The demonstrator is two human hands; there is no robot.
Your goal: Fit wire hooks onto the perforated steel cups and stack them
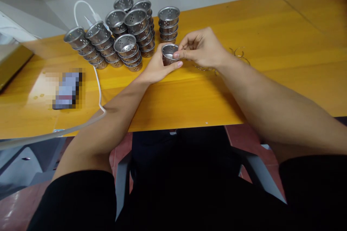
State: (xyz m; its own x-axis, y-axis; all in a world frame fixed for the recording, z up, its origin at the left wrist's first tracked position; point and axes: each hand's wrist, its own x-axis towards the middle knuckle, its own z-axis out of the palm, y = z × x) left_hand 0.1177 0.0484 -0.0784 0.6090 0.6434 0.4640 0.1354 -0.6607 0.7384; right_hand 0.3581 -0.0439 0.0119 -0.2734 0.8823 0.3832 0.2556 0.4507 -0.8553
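Observation:
My left hand (pixel 159 65) is wrapped round a small perforated metal cup (pixel 168 57), its open mouth turned up and toward me. My right hand (pixel 199 47) is closed at the cup's right rim, thumb and fingers pinched together. Whether those fingers grip the rim or some small part is hidden. Just behind the held cup rises a stack of like cups (pixel 168 25). Under and beyond my right wrist lie several thin wire rings (pixel 240 53), partly covered by the forearm.
Several more stacks of perforated cups (pixel 137 25) crowd the table's back left. A blurred-out phone (pixel 67 90) lies on the left of the yellow table (pixel 292 57). A white cable (pixel 98 86) runs past the stacks and across by my left forearm.

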